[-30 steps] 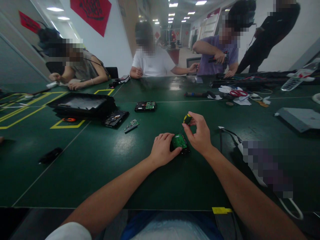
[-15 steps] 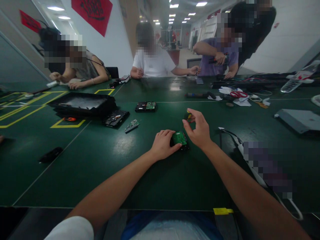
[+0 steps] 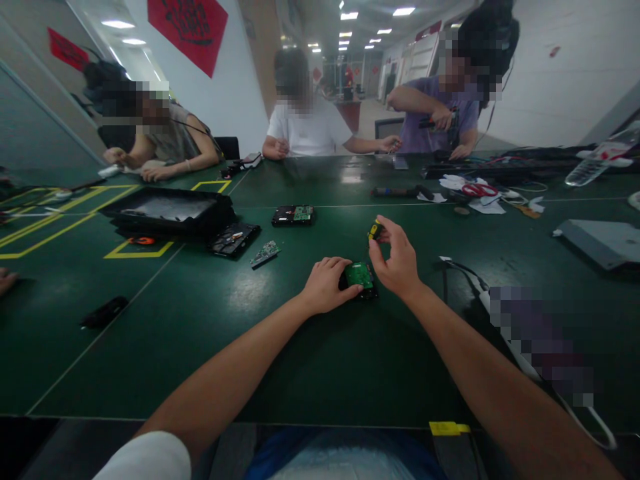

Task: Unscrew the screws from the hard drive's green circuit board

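Observation:
A black hard drive with a green circuit board lies on the dark green table in front of me. My left hand rests on its left side, fingers curled over the edge and holding it down. My right hand pinches a small screwdriver with a yellow and black handle, held upright with its tip down at the board.
Further left lie a loose circuit board, two more drives and a black tray. Red scissors and papers lie back right, a grey case and a white cable at right. Several people sit or stand along the far side.
My right hand has turned the screwdriver handle between its fingers. My left hand stays on the drive. The view has shifted slightly.

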A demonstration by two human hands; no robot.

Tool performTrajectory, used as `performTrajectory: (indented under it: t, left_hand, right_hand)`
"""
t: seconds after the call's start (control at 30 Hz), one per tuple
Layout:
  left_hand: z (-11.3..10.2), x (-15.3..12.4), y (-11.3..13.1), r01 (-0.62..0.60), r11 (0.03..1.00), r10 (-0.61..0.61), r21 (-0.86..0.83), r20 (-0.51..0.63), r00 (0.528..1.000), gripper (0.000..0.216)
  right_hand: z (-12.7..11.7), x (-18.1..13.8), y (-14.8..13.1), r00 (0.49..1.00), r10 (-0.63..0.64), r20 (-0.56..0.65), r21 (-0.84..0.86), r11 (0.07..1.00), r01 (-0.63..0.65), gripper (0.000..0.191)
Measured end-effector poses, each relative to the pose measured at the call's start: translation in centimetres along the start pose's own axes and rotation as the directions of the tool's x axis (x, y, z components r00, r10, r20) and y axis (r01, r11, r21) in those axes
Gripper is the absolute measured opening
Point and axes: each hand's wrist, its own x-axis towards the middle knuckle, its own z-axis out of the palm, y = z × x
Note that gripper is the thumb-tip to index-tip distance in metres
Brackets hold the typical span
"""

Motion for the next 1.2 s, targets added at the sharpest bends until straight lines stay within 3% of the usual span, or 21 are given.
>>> performTrajectory:
  t: [0.53, 1.2]
  left_hand:
    - [-0.04, 0.05, 0.01, -0.003, 1.000, 0.003, 0.003, 0.002, 1.000, 0.062]
    - [0.07, -0.02, -0.03, -0.014, 1.000, 0.014, -0.003, -0.016, 1.000, 0.062]
  right_hand:
    - [-0.41, -1.15, 0.42, 1.000, 0.030, -0.003, 0.047, 0.998, -0.030, 0.056]
    - [-0.55, -0.82, 0.14, 0.999, -0.043, 0.012, 0.012, 0.999, 0.043, 0.058]
